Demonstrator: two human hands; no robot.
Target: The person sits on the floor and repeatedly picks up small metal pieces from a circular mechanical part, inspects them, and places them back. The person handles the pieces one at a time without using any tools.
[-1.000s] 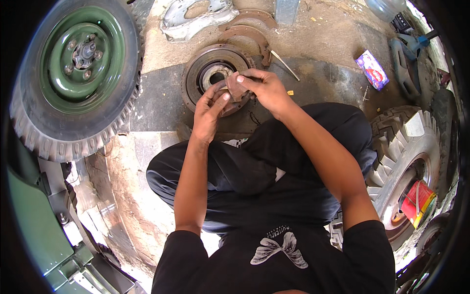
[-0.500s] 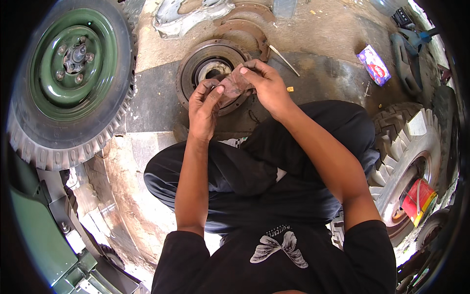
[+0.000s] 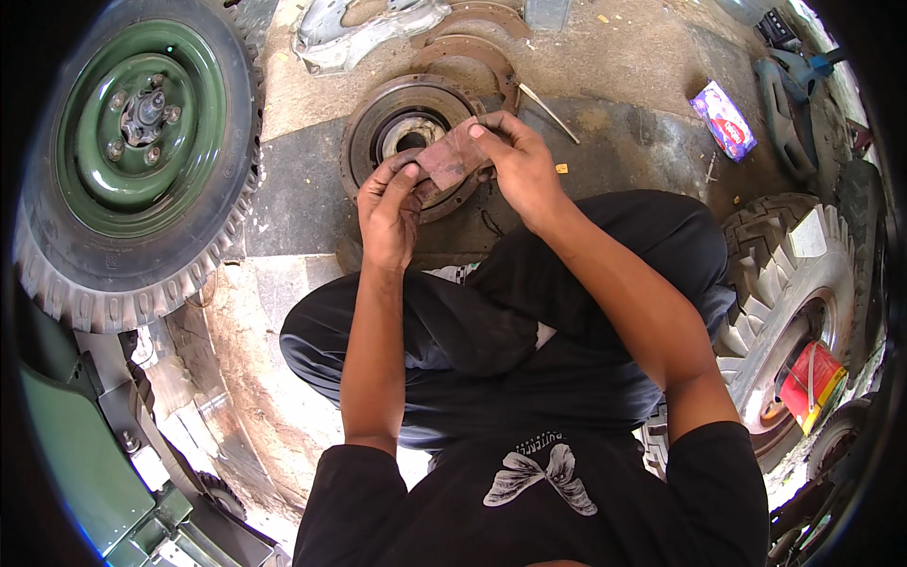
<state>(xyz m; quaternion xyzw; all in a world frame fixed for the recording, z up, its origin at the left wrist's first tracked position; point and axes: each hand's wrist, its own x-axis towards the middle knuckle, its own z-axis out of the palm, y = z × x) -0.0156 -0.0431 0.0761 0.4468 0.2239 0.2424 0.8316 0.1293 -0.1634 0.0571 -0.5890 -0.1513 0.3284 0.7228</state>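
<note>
Between both hands I hold a worn, reddish-brown piece of sandpaper [image 3: 452, 159], pulled fairly flat. My left hand [image 3: 388, 213] pinches its lower left end between thumb and fingers. At its upper right end, my right hand [image 3: 522, 170] grips it with the thumb on top. Just beneath the hands lies a round metal brake drum [image 3: 364, 123] with a hole in its middle; the sheet and fingers hide its right part. Rusty curved brake shoes [image 3: 482, 59] rest beyond the drum.
A green-rimmed wheel [image 3: 80, 180] stands at the left. A thin pale tool [image 3: 550, 113] and a purple packet [image 3: 725, 123] lie on the ground. At the right, a red and yellow tub [image 3: 811, 386] sits by another tyre [image 3: 822, 274]. A silvery metal plate [image 3: 331, 47] lies at the back.
The sandpaper has been turned and flattened, so more of its face shows. My left hand has shifted slightly left; my right hand keeps its grip almost in place.
</note>
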